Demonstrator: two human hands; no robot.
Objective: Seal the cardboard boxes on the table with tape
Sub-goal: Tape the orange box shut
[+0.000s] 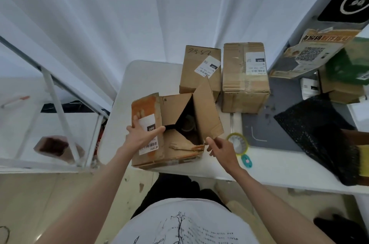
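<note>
An open cardboard box stands at the near edge of the white table. Its left flap with a white label lies folded down under my left hand, whose straight fingers press on it. The right flap stands up at a slant. My right hand is at that flap's lower corner, fingers loosely bent, and I cannot tell whether it touches. A roll of tape with a yellow rim lies on the table just right of the box. Inside the box something round shows in the dark.
Two closed cardboard boxes stand behind the open one. A small teal cutter lies near the table's front edge. A grey mat, black bubble wrap and more packages fill the right side. A white frame stands to the left.
</note>
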